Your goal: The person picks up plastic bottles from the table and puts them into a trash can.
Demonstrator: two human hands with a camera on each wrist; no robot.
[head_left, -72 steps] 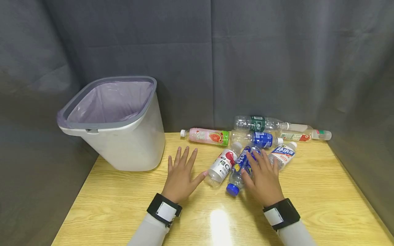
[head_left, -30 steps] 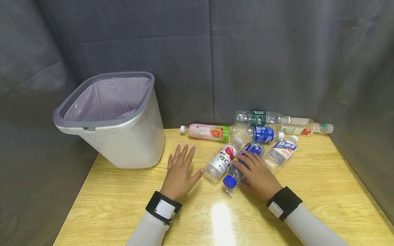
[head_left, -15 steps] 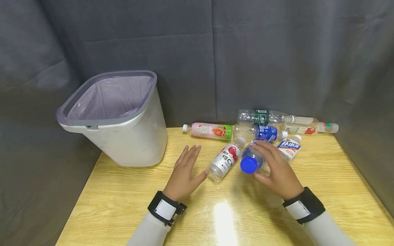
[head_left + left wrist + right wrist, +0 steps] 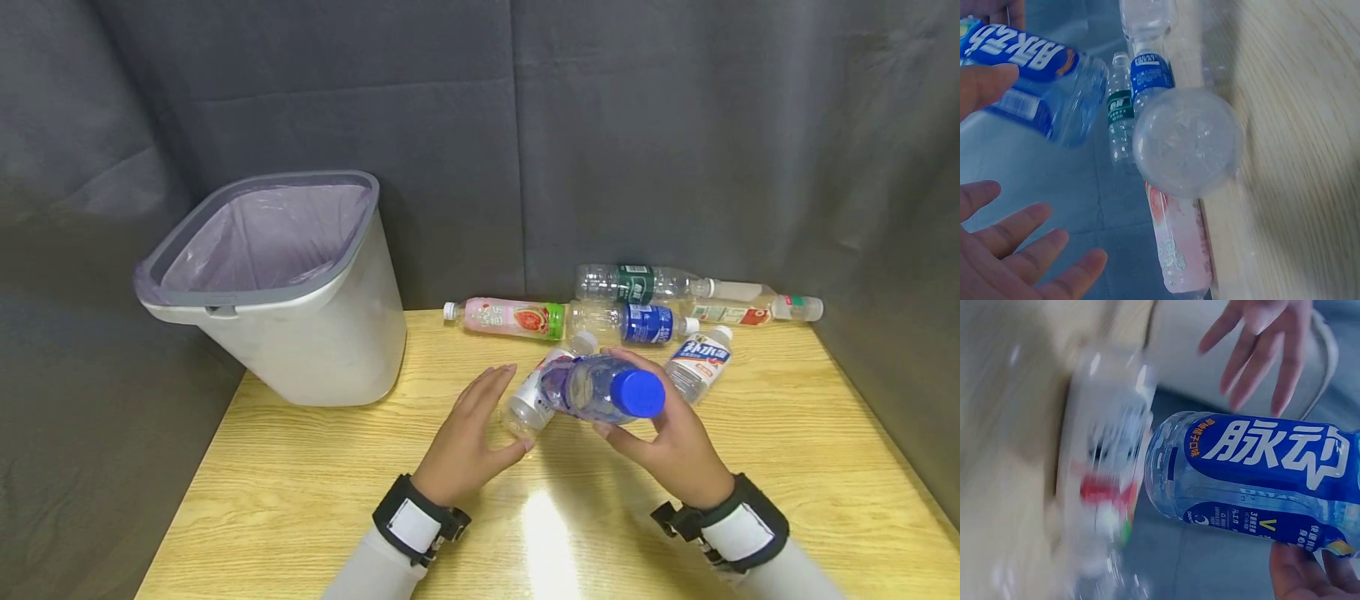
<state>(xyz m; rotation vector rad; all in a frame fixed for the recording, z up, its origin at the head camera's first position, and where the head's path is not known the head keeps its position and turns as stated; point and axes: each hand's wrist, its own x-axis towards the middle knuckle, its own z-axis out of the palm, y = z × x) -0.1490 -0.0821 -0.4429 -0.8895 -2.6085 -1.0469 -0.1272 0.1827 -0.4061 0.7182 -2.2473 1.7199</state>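
In the head view my right hand grips a clear plastic drink bottle with a blue cap, raised off the table, cap toward the right. Its blue label faces the right wrist camera. My left hand hovers with spread fingers left of the bottle's base, apart from it. Beneath the raised bottle, a white-labelled bottle lies on the table, partly covered from view. The left wrist view shows the left hand with nothing in it.
A lined grey-white bin stands at the left. Along the dark curtain lie a pink bottle, a blue-labelled bottle, a green-labelled bottle and a slim bottle. Another bottle lies right of the hands.
The right hand has closed round the blue-capped bottle, lifted it and swung its cap from the front toward the right. The left hand has turned and shifted slightly right toward it.
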